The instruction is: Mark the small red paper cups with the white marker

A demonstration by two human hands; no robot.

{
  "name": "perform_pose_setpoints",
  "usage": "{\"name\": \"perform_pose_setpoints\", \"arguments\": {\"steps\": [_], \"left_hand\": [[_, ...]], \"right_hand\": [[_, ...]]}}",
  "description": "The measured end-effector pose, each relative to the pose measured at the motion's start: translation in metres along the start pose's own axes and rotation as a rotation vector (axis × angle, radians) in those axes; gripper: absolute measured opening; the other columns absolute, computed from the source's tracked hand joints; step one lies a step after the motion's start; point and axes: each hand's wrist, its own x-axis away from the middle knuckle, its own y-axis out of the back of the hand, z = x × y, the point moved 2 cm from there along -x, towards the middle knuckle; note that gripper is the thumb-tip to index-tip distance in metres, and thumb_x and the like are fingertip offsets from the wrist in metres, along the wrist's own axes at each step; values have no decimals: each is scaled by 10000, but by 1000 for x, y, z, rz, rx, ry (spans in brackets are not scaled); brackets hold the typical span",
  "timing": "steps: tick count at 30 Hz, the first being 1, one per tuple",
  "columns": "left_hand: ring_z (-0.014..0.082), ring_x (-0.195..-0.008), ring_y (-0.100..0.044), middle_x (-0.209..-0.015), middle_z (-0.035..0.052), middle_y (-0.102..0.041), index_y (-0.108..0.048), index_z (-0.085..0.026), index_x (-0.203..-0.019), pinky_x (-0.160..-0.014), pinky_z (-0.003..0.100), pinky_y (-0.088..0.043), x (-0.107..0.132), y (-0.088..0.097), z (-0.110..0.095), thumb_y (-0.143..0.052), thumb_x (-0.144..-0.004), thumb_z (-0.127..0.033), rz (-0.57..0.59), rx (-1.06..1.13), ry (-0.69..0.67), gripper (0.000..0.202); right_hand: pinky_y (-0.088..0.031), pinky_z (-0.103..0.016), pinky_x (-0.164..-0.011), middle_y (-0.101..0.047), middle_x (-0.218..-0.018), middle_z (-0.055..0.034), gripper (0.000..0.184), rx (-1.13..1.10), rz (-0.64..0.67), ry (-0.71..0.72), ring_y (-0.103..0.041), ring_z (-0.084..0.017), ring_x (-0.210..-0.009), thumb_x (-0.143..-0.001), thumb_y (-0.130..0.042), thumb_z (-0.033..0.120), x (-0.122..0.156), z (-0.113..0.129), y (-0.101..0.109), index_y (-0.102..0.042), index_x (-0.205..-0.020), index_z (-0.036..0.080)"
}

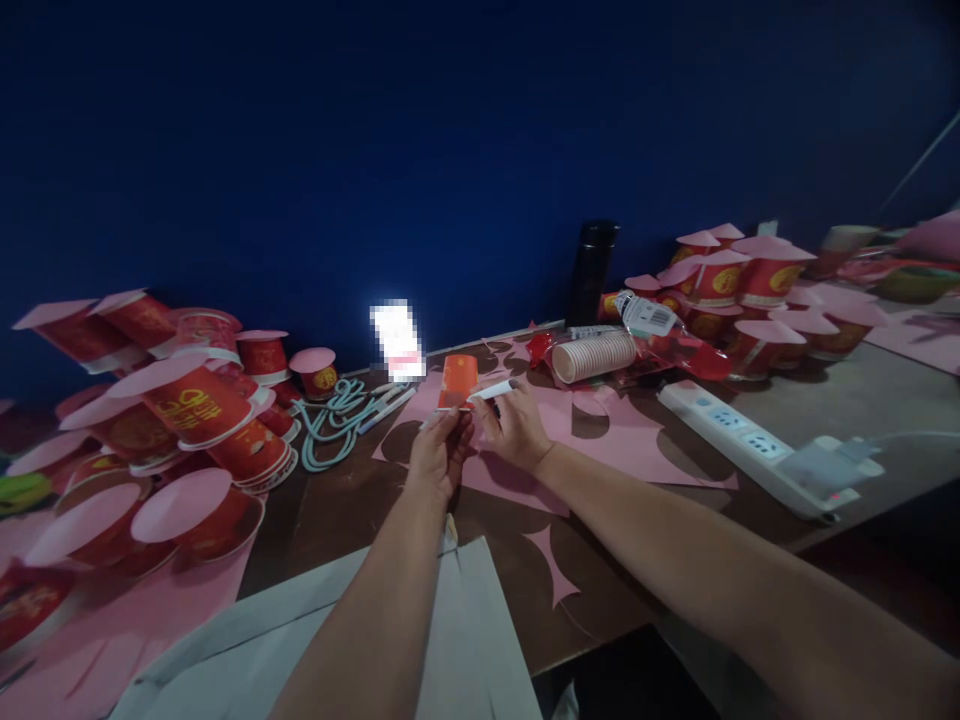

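A red cup [460, 378] stands just beyond the left fingers [448, 421], which grip its lower end; the right fingers [489, 418], close alongside, clasp a white pen [495, 389], its long axis slanting leftward to the cup (contact unclear).

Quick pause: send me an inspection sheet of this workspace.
Surface: dark brown table, partly covered by a pink paper sheet with round holes.
Work items: orange-red paper cup; white pen-shaped tool.
Clutter: red paper cups topped with pink paper discs, piled both sides; pink paper scrap.
Hands: left hand holds the cup; right hand holds the tool.
Cables: pale blue looped cord; white rectangular power strip.
Surroundings: dark blue backdrop; black cylindrical bottle.
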Motion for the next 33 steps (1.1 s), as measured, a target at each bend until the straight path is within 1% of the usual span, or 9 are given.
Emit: {"name": "perform_pose_setpoints", "arguments": {"steps": [6, 12, 17, 21, 27, 33], "left_hand": [[98, -629, -657, -681, 28, -678, -640, -118, -756, -638, 192, -542, 2, -1, 0, -651, -757, -72, -3, -23, 17, 48], [102, -629, -664, -691, 36, -687, -646, -107, -763, -616, 187, -544, 2, 0, 0, -653, -754, -70, 10, -32, 15, 39], [114, -648, -678, -716, 51, -705, -644, -111, -759, -619, 188, -547, 3, 0, 0, -662, -745, -81, 11, -41, 18, 37], [116, -650, -681, -716, 51, -709, -638, -115, -753, -620, 186, -549, 2, 0, 0, -655, -745, -74, 8, -46, 25, 45], [116, -650, -680, -724, 57, -708, -646, -112, -779, -636, 193, -550, 1, 0, 0, -664, -747, -81, 12, -36, 26, 48], [113, -648, -678, -715, 55, -703, -643, -111, -771, -637, 192, -550, 2, 0, 0, -642, -767, -84, 5, -35, 33, 27]], "right_hand": [[-417, -414, -835, -690, -983, -96, 170, 23, -34, 4, -605, -232, -907, -958, -437, 265, 0, -1, 0, -587, -996, 193], [-419, -398, -841, -695, -993, -90, 128, -1, -90, 31, -618, -215, -952, -950, -462, 234, -1, -1, 1, -564, -1009, 182], [-417, -398, -856, -696, -998, -96, 134, -3, -69, 7, -621, -219, -969, -950, -458, 242, -1, -2, 2, -564, -1009, 185], [-417, -397, -843, -697, -990, -97, 145, 9, -72, 7, -626, -223, -945, -949, -453, 241, -2, -1, 2, -565, -1016, 180], [-420, -403, -861, -693, -995, -100, 162, -4, -48, -12, -623, -229, -948, -949, -442, 252, -1, -2, 1, -577, -1012, 188], [-421, -398, -847, -697, -967, -98, 159, 4, -75, 7, -620, -226, -924, -944, -452, 250, 0, -2, 1, -585, -995, 180]]}}
